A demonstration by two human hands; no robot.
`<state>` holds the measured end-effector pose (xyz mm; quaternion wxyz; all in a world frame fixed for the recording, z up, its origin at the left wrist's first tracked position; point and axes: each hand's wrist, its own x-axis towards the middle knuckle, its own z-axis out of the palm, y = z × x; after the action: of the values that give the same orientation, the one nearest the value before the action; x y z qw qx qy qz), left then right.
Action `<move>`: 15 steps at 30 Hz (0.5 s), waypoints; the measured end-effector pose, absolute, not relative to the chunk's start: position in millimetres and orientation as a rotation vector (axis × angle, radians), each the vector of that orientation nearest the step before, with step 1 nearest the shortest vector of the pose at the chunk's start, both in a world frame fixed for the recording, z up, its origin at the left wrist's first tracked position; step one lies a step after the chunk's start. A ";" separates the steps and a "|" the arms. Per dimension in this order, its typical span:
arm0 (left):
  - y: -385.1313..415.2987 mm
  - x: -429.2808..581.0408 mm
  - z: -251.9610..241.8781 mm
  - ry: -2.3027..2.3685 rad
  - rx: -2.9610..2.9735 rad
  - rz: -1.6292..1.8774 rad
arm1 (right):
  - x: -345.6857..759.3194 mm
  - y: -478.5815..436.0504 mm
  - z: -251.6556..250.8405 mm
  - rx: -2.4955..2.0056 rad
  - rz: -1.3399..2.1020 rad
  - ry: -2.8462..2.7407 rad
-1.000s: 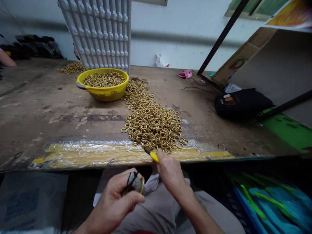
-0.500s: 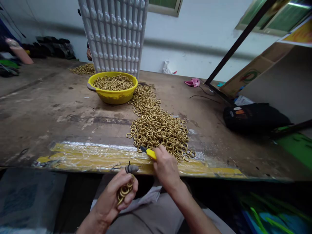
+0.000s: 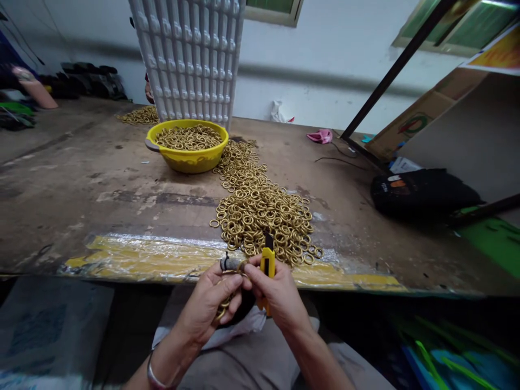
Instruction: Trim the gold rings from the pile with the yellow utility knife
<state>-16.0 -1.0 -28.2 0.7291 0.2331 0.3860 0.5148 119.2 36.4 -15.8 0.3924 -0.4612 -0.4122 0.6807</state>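
My left hand (image 3: 199, 303) is closed around several gold-coloured rings (image 3: 222, 311), and a grey finger cover (image 3: 231, 264) tied with black cord wraps its index finger. My right hand (image 3: 286, 300) grips a yellow utility knife (image 3: 268, 262), its dark blade pointing up and away from me. The right thumb and fingertips meet the left fingers at a ring (image 3: 242, 266) by the covered fingertip; whether both hands hold that ring I cannot tell. Just beyond the hands lies a large pile of similar rings (image 3: 264, 211) on the worn table (image 3: 101, 189).
A yellow basin (image 3: 190, 162) full of rings stands behind the pile, before a tall ribbed translucent panel (image 3: 189, 59). Yellow tape under clear film (image 3: 150, 260) covers the front edge. A black bag (image 3: 422, 192) lies at right near a slanted dark metal bar (image 3: 394, 70). Another person's hand (image 3: 149, 91) shows behind the panel.
My right hand has lifted off the pile's near edge and come to my left hand, turning the knife upright. My left hand has moved up and right to meet it.
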 end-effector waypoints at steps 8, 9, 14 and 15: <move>-7.3 -23.4 -28.8 0.887 0.563 1.066 | 121.1 23.9 -19.8 -1.129 1.759 -1.140; -8.1 -24.9 -28.0 0.878 0.567 1.038 | 122.7 23.0 -19.5 -1.140 1.747 -1.183; -11.9 -28.4 -21.9 0.919 0.597 1.006 | 136.1 15.5 -18.7 -1.203 1.250 -1.705; -12.8 -28.4 -21.4 0.955 0.610 1.014 | 138.8 13.0 -18.2 -1.221 1.096 -1.838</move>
<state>-28.4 -12.8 -21.4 0.7246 0.2764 0.4328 0.4596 138.8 13.0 -18.2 0.3325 -0.4675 -0.7034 0.4196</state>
